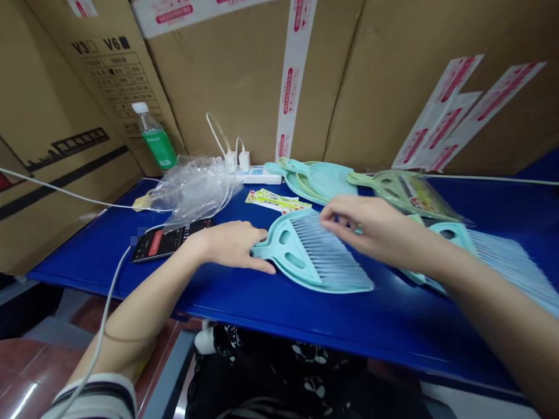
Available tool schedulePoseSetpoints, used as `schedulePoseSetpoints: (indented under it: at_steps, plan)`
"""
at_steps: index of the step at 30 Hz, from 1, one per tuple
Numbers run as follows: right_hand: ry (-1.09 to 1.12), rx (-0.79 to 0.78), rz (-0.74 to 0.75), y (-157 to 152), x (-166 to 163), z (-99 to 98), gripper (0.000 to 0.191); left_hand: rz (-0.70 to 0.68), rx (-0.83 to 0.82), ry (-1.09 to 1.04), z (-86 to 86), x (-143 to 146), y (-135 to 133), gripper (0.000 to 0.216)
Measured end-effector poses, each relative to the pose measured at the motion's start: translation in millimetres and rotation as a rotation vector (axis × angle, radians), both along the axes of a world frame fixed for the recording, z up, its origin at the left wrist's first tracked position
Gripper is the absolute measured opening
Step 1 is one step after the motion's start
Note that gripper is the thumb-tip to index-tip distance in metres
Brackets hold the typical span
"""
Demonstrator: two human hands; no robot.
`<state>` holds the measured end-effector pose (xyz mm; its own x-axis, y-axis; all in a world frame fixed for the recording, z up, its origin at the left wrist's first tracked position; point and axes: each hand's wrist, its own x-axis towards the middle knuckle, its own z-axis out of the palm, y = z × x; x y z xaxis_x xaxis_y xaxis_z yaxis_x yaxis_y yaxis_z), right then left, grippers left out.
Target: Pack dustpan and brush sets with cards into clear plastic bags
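A light-blue hand brush [323,250] lies nested on a matching dustpan [305,284] on the blue table, bristles fanned to the right. My left hand [233,244] is around the handle end at their left, thumb stretched along the near side. Over the far edge of the bristles hovers my right hand [362,224], its fingers curled together in a pinch. A small teal spot shows between those fingers, too little to name. Under my right forearm lies another light-blue brush [510,262], partly hidden.
Behind are stacked light-blue dustpans [334,177] and a green set in clear wrapping [406,189]. Printed labels [277,201], a power strip [262,174], crumpled plastic [192,186], a phone [157,247] and a bottle [159,145] stand left. A white cable [111,285] crosses my left arm. Cardboard walls the back.
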<state>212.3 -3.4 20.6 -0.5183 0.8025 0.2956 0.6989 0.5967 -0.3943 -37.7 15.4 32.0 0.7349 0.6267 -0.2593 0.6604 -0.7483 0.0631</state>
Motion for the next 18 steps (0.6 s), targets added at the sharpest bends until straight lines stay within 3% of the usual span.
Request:
schedulePoseSetpoints:
  at_steps: [3,8,12,18]
  plan:
    - [-0.123,-0.197,0.220,-17,-22,-2.1,0.024,-0.012,0.051,0.034,-0.7,0,2,0.027]
    - [-0.171,-0.183,0.122,-24,-35,-13.1,0.022,-0.032,0.077,0.018,-1.2,1,4,0.022]
    - [-0.173,-0.202,0.157,-27,-35,-9.7,0.026,-0.036,0.077,-0.004,-1.2,0,4,0.021]
    - [-0.219,-0.214,0.123,-35,-43,-8.8,0.015,-0.014,0.083,0.075,1.7,3,0,0.023]
